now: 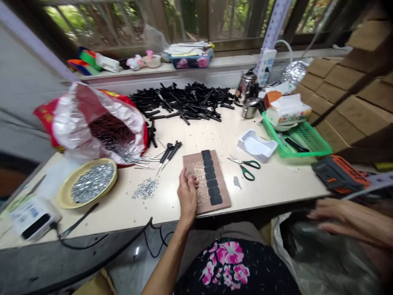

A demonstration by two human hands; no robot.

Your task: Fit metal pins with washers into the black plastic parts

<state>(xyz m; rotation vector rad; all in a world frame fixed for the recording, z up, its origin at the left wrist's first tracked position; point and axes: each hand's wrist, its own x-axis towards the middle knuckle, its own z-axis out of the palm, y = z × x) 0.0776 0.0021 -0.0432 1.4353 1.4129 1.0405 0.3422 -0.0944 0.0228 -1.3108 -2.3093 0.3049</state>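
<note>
My left hand (pixel 188 194) rests at the left edge of a brown wooden board (pixel 223 180), its fingers curled in; whatever they may hold is hidden. A column of several black rounded pads (pixel 211 176) lies on the board, with pale crumb-like bits (pixel 202 186) scattered beside it. At the right, my right hand (pixel 334 215) is over an open sack with a grey plastic lining (pixel 334 258), below table level. It is somewhat blurred, its fingers stretched out and apart, and I see nothing held in it.
Small metal pieces (pixel 146 188) lie left of the board, near a yellow bowl (pixel 61 192) of similar pieces and two black-handled screwdrivers (pixel 172 155). Green-handled scissors (pixel 248 173), a white tray (pixel 257 146) and a green basket (pixel 319 141) are rightward. Black parts (pixel 190 100) are heaped behind.
</note>
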